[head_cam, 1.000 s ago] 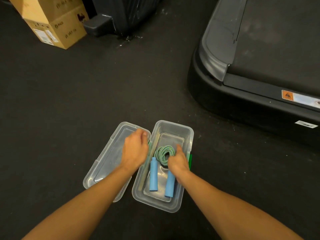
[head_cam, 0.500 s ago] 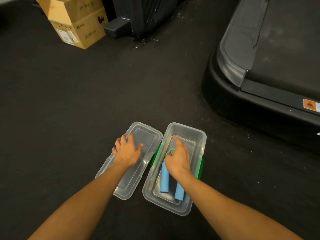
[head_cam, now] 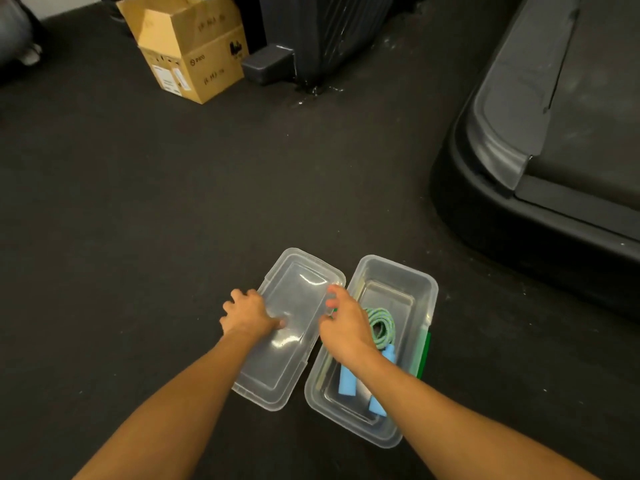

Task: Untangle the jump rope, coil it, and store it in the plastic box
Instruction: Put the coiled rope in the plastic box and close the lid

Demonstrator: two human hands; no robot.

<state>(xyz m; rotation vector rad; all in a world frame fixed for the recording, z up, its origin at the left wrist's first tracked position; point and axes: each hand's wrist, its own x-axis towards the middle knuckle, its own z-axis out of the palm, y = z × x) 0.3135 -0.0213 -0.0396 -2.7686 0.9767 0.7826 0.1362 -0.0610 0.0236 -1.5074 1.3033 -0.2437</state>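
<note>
A clear plastic box [head_cam: 398, 268] stands open on the dark floor. Inside it lies the jump rope: a green coil [head_cam: 382, 323] and two blue foam handles [head_cam: 347, 382] side by side at the near end. The box's clear lid [head_cam: 301, 282] lies flat just left of it. My left hand [head_cam: 247, 313] holds the lid's left edge, fingers curled over the rim and thumb pressed on top. My right hand [head_cam: 346, 327] hovers over the gap between lid and box, its fingers loosely spread and touching the lid's right edge. My right wrist hides part of the rope and handles.
A green latch [head_cam: 424, 355] sticks out on the box's right side. A treadmill [head_cam: 554, 150] fills the right. At the back stand a cardboard box [head_cam: 194, 53] and a dark machine base [head_cam: 322, 36]. Black rubber floor surrounds the box.
My right hand has come up off the coil inside the box and moved left to the lid's right edge. My left hand slid from the lid's top to its left rim.
</note>
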